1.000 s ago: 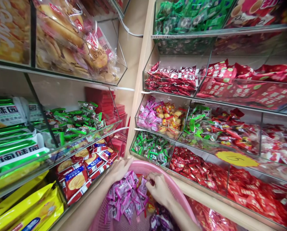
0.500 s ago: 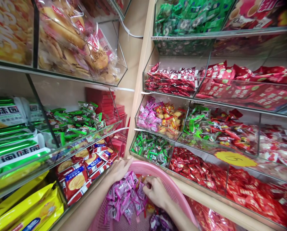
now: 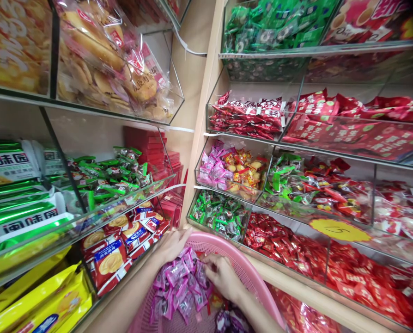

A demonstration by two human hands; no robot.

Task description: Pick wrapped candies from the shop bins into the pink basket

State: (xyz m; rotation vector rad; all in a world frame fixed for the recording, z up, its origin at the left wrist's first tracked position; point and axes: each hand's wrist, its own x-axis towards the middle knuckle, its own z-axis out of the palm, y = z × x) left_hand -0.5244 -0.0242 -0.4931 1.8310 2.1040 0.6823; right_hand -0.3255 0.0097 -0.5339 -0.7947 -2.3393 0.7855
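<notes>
A pink plastic basket [image 3: 253,273] is in front of me at the bottom. My left hand [image 3: 173,245] lies over its far left rim and grips it; the fingertips are partly hidden. Inside, a heap of pink-wrapped candies [image 3: 182,282] fills the middle, with purple-wrapped pieces [image 3: 232,319] nearer me. My right hand [image 3: 222,276] reaches into the basket from the right. Its thumb and fingers are pinched together at the right edge of the pink heap, on what looks like a wrapped candy, mostly covered by the fingers.
Clear bins of red-wrapped candies [image 3: 296,249] and green-wrapped candies [image 3: 218,215] line the right shelves, with a yellow price tag [image 3: 341,230]. Red-and-blue cookie packs [image 3: 111,259] and yellow packets [image 3: 50,300] are on the left. A wooden post [image 3: 199,115] stands at the corner.
My right hand has shifted slightly, its fingers now stretched a little further left against the pink-wrapped candies. My left hand and the basket stay put.
</notes>
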